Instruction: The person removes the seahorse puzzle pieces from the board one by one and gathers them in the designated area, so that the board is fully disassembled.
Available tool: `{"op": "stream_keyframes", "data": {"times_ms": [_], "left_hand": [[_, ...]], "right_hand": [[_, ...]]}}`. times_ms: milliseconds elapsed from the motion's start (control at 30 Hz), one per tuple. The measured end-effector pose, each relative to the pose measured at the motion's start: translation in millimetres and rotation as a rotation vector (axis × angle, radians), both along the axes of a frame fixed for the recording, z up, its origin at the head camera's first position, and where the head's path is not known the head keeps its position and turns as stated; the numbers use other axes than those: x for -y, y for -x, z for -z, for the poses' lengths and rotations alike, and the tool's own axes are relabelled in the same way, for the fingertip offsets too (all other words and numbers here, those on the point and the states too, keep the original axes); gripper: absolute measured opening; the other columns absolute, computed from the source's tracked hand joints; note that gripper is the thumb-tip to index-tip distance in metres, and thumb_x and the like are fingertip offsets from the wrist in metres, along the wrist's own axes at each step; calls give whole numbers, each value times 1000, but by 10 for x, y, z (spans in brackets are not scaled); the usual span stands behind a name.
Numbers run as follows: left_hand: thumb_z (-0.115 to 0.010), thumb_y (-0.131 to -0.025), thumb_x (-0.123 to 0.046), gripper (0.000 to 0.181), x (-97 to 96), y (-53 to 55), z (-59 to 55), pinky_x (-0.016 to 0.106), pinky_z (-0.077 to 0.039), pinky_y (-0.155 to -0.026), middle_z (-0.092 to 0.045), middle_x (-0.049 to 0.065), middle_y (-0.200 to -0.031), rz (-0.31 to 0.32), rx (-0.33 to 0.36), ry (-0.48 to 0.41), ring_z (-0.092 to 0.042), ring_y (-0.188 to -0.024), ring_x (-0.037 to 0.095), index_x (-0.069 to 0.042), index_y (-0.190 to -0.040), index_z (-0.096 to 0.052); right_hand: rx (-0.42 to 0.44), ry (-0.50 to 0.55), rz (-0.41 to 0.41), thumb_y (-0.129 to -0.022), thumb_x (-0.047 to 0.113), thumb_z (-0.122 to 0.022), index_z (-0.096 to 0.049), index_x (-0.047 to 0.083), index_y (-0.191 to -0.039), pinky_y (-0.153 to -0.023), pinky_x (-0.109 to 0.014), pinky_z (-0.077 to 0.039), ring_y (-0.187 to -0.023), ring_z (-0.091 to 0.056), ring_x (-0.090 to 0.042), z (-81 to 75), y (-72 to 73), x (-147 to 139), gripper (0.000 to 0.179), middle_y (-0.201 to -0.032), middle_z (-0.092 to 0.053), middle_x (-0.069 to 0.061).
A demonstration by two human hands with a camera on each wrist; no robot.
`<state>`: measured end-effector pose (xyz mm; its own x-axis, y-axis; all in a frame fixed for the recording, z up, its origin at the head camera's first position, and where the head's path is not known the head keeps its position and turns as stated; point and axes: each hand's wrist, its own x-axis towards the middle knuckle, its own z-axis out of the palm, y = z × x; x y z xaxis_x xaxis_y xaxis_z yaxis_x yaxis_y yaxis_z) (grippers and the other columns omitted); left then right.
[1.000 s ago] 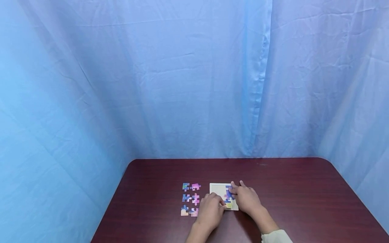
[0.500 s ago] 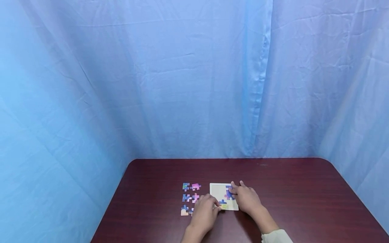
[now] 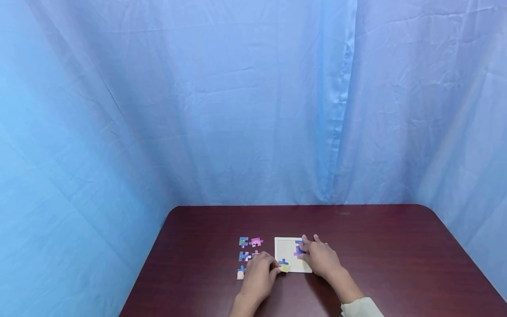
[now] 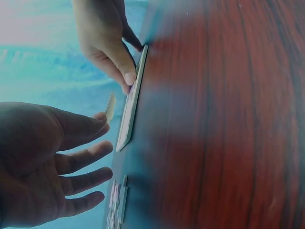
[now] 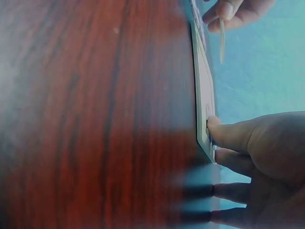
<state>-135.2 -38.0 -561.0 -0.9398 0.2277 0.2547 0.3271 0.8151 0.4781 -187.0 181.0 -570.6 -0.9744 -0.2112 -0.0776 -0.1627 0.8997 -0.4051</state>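
Your left hand [image 3: 257, 275] pinches the yellow piece [image 3: 284, 267] at its left edge between thumb and forefinger, raised above the near left corner of the tray [image 3: 286, 249], the other fingers spread. Your right hand [image 3: 322, 260] lies at the tray's right side, fingers fairly straight, thumb and forefinger resting on the blue piece [image 3: 299, 250]. Expect the yellow piece to be light and stiff, its printed face perhaps slick, its knob the likeliest part to chip; take it by the edges, clear of that knob. The knob points away from you, and the long axis runs near to far.
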Motion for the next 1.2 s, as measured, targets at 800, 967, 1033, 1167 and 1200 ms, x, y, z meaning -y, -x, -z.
{"op": "stream_keyframes", "data": {"times_ms": [800,967,1033,1167,1200], "left_hand": [[-88,-81,-18,14,267,-122,65,42,-47,-85,-68,-6,-99,-109,-54,3,-62,-100,19,-21,-81,-74],[-88,-80,-18,15,283,-138,99,44,-46,-87,-67,-6,-99,-128,-70,10,-60,-101,20,-21,-79,-74],[-89,-79,-18,15,292,-144,108,46,-46,-89,-67,-5,-101,-132,-77,14,-60,-103,21,-20,-78,-75],[-90,-77,-18,13,313,-159,108,51,-47,-94,-69,-3,-105,-137,-61,13,-61,-106,22,-19,-76,-77],[-90,-77,-18,13,318,-161,109,51,-46,-95,-69,-3,-105,-136,-52,11,-61,-106,22,-19,-76,-77]], "right_hand": [[-44,35,-5,-95,17,-76,-75,6,-128,-108,-76,-43,-146,-48,-53,-33,-6,9,35,-152,-61,-16],[-45,43,-5,-95,16,-76,-76,5,-128,-108,-77,-42,-145,-48,-53,-25,-2,-1,35,-151,-62,-17],[-46,46,-5,-95,16,-76,-76,5,-128,-108,-77,-42,-146,-48,-53,-22,-2,-2,35,-151,-61,-16],[-34,58,1,-95,16,-76,-75,6,-129,-109,-77,-41,-147,-46,-53,-8,-3,1,35,-153,-60,-16],[-31,60,3,-95,16,-76,-75,6,-129,-110,-77,-41,-148,-46,-52,-8,-4,4,35,-154,-59,-16]]}}
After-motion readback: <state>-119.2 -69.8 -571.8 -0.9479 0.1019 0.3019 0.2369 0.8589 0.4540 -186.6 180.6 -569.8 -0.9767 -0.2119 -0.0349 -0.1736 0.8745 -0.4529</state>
